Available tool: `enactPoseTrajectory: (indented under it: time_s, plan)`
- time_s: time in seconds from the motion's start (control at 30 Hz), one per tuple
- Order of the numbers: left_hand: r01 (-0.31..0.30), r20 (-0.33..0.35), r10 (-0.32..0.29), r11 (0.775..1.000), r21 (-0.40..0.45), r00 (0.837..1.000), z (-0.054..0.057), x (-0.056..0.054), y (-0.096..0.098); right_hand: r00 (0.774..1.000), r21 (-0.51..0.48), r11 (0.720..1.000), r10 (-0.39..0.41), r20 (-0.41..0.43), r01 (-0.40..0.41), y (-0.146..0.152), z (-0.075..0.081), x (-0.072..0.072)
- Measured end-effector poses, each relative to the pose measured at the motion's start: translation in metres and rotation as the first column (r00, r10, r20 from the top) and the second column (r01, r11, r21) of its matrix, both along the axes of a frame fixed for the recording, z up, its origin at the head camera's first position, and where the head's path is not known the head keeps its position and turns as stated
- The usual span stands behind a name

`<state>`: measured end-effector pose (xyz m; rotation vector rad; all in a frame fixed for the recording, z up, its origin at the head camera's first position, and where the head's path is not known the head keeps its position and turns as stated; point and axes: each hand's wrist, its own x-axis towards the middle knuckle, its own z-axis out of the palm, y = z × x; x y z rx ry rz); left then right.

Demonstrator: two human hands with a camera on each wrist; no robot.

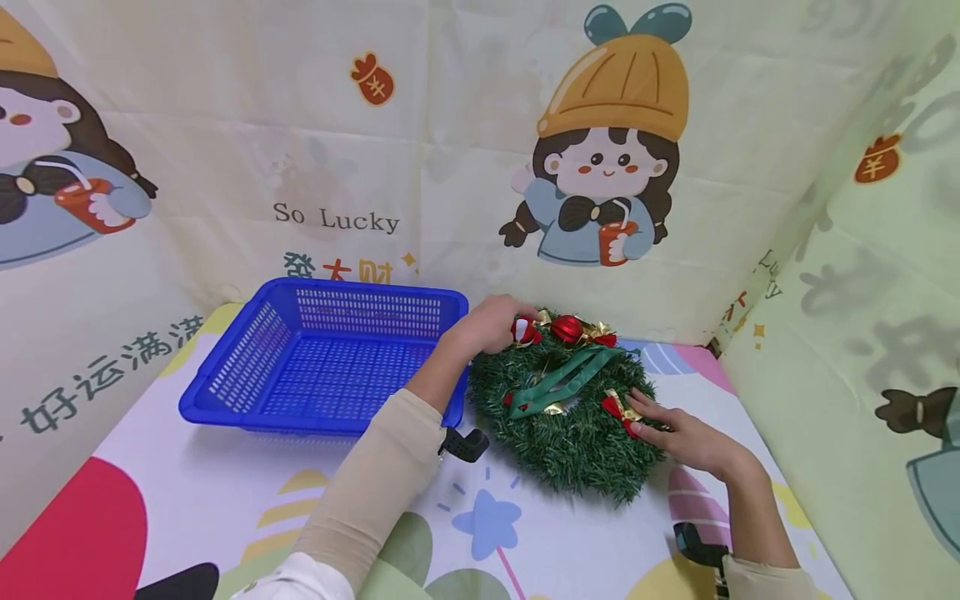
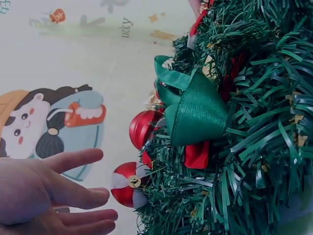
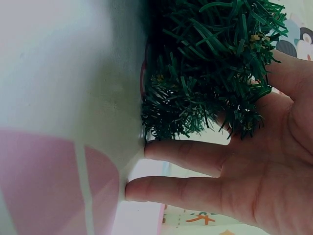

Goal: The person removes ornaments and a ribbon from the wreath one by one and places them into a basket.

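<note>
"Cartoon-printed wall cloth (image 1: 465,167) behind, bright tablecloth (image 1: 202,500) below, and the wreath (image 1: 555,450) lies just right of the blue basket (image 1: 277,423)!"

"And the grip?"

"Nothing clasped! Left hand (image 1: 497,325) is at the wreath's basket-side edge, fingers stretched out by a red-and-white bauble (image 2: 128,185). Right hand (image 1: 693,442) is on the edge away from the basket, fingers straight and spread at the greenery, two tips reaching the tablecloth."

"Sound technique?"

"I'd say so: hands on opposite edges should keep the weight balanced. For a firm hold, fingers belong under the ring, thumbs on top, around its body rather than the thin green needles, which look likely to bend."

"And the trimmings?"

"Mind the green ribbon (image 2: 200,115) and the shiny red bauble (image 1: 567,328); neither should bear load. With the basket so near, the left fingers probably need care around its rim."
</note>
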<state>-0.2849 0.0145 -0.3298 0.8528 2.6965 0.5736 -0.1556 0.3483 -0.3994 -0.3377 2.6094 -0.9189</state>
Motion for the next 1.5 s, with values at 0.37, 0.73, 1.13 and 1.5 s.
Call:
enactPoseTrajectory:
  time_s: [0.37,0.73,1.13,1.5]
  plan:
    - [0.057,-0.017,-0.057,0.998,0.004,0.998,-0.01,-0.003,0.0,1.0,0.005,1.0,-0.005,0.005,0.005,0.001,0.001,0.0]
    - [0.039,-0.045,-0.038,0.999,0.02,0.998,-0.013,-0.002,-0.002,1.0,0.009,1.0,-0.001,-0.003,0.001,0.0,0.0,-0.001]
    - [0.042,-0.093,-0.04,0.999,0.017,0.995,-0.015,-0.002,0.0,1.0,-0.004,1.0,-0.003,0.002,0.003,0.0,0.0,0.001]
    - [0.045,-0.116,-0.045,0.999,-0.004,0.992,-0.013,-0.002,0.003,1.0,-0.014,1.0,0.003,0.013,-0.003,0.0,0.0,0.0]
